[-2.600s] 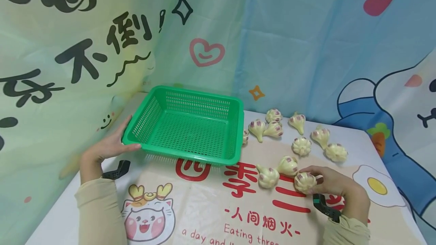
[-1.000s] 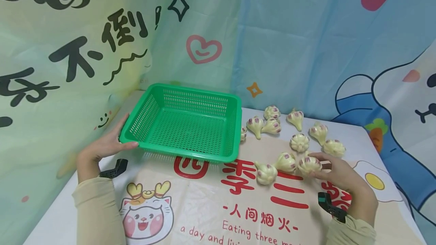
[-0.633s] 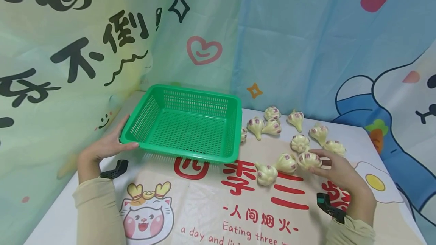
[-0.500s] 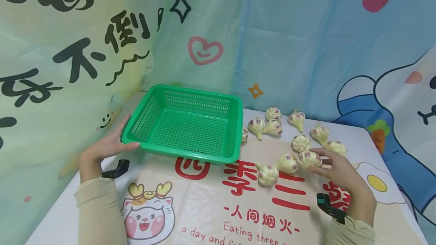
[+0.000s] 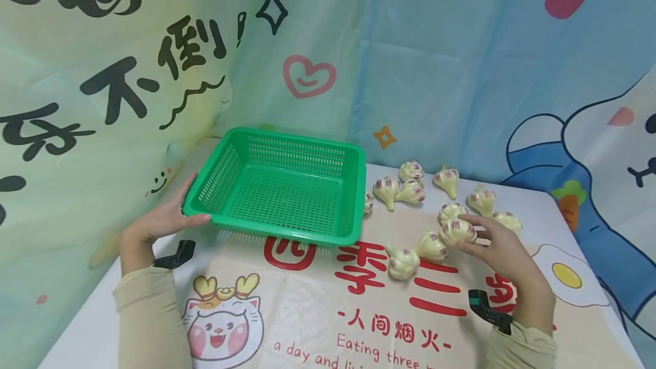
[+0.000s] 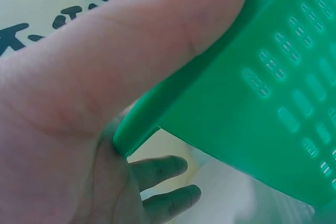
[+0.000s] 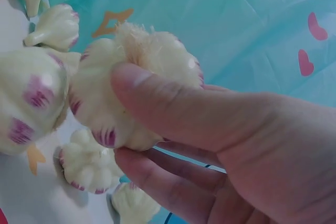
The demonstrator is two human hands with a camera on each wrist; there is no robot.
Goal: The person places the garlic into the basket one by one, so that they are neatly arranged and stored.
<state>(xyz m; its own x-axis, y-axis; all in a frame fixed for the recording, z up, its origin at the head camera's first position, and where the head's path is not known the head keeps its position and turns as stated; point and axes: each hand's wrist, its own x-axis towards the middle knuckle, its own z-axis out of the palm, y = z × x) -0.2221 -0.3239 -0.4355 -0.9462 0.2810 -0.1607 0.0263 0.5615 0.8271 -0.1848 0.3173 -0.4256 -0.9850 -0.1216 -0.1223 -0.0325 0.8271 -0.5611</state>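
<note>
With the thumb on one side and the fingers on the other, my left hand [image 5: 166, 215] grips the near left corner of a green plastic basket [image 5: 277, 238]. The left wrist view shows the thumb lying over the basket rim [image 6: 139, 124] and two fingertips showing below it. My right hand [image 5: 499, 244] pinches a garlic bulb [image 5: 457, 233] between thumb and fingers. In the right wrist view the root tuft of this garlic bulb [image 7: 94, 87] points up beside the thumb. Another garlic bulb [image 5: 432, 246] sits just left of it, and one more [image 5: 451, 211] is partly hidden behind it.
Several garlic bulbs [image 5: 411, 192] lie on the table right of the basket, one partly hidden by its side. A garlic bulb [image 5: 402, 265] lies nearest the front. A printed mat [image 5: 307, 312] covers the table, and a printed curtain [image 5: 435, 73] hangs behind.
My right hand has moved away from me with the garlic bulb, then slightly left, and now overlaps the bulb behind. My left hand and the basket stay in place.
</note>
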